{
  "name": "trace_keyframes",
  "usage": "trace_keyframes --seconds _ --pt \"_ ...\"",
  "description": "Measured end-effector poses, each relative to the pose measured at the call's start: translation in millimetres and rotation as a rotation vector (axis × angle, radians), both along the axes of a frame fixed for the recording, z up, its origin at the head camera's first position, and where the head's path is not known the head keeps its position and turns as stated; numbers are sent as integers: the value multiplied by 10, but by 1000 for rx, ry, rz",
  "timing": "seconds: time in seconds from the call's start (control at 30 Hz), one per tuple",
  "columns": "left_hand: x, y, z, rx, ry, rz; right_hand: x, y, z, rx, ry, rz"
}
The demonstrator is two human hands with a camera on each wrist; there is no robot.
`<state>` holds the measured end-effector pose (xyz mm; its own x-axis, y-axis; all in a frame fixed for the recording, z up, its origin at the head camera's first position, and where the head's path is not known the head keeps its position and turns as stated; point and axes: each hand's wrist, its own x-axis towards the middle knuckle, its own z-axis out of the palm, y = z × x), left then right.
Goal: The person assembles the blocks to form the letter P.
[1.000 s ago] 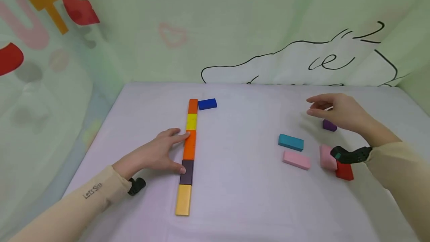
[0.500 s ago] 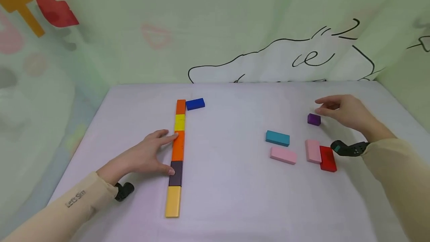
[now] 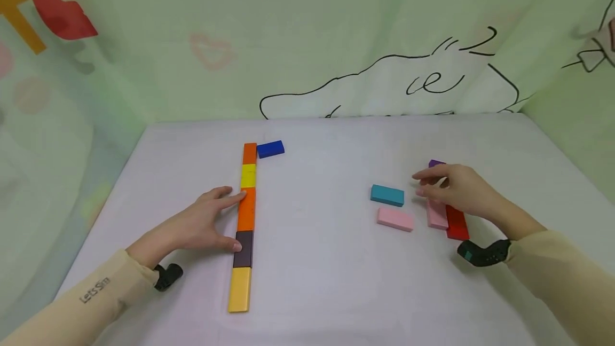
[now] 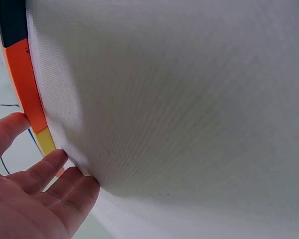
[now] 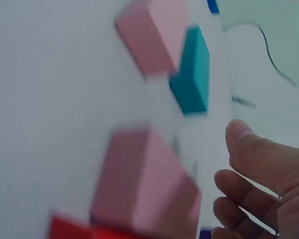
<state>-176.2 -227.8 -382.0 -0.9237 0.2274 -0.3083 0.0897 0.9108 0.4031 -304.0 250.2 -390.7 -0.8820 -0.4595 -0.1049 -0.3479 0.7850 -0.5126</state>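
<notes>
While my left hand (image 3: 199, 223), fingers spread, is resting on the block row (image 3: 245, 220), I'm hovering my right hand (image 3: 461, 190), thumb parted, near a pink block (image 3: 437, 218), favouring a square pinch.

We count eleven blocks (image 3: 247, 209): two orange, two pink, seven in other colours. We see two hands (image 3: 199, 224).

- Our left sleeve (image 3: 72, 308): beige, with dark "Let's Sim" lettering (image 3: 94, 290).
- Our right sleeve (image 3: 559, 276): matching beige.
- Our left wrist camera (image 3: 166, 278): black, rounded.
- Our right wrist camera (image 3: 482, 254): black, curved, with a green patch (image 3: 468, 256).
</notes>
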Motion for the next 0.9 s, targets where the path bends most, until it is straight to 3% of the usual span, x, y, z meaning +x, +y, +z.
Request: trace_keyframes --seconds 0.2,0.57,0.9 --pt "16 -28 -25 7 -3 4 87 -247 -51 22 0 109" --pt "13 -51 -12 18 5 -4 96 -309 -96 52 -3 77" --pt "-9 -34 -25 15 -16 17 -141 -430 -1 88 -17 104"
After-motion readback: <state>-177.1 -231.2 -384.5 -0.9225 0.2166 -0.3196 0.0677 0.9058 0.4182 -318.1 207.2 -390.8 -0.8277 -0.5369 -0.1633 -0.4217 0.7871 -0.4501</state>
